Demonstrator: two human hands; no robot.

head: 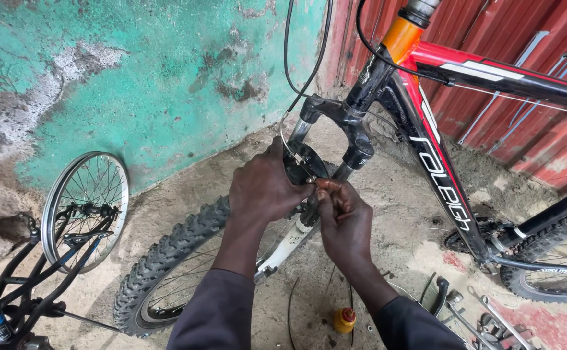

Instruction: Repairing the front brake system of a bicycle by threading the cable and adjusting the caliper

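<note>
At frame centre, the left hand (264,188) is gripping the front brake (301,163) beside the fork (354,146), while the right hand (343,217) is pinching the thin brake cable (286,139). The cable is probably light, springy and slippery, best gripped near its end.

Premises: an informal bicycle repair workshop, street-side or yard type. Evidence follows. A red and black mountain bike (465,123) occupies the centre and right of the frame, standing on a bare, stained concrete floor (400,214). A second, smaller wheel (85,201) with a dark frame sits at lower left. Loose spanners (491,321) and a small yellow bottle (344,319) lie on the ground at lower right. The flaking turquoise wall (153,78) fills the upper left; red corrugated metal sheeting (536,45) closes the upper right.
</note>
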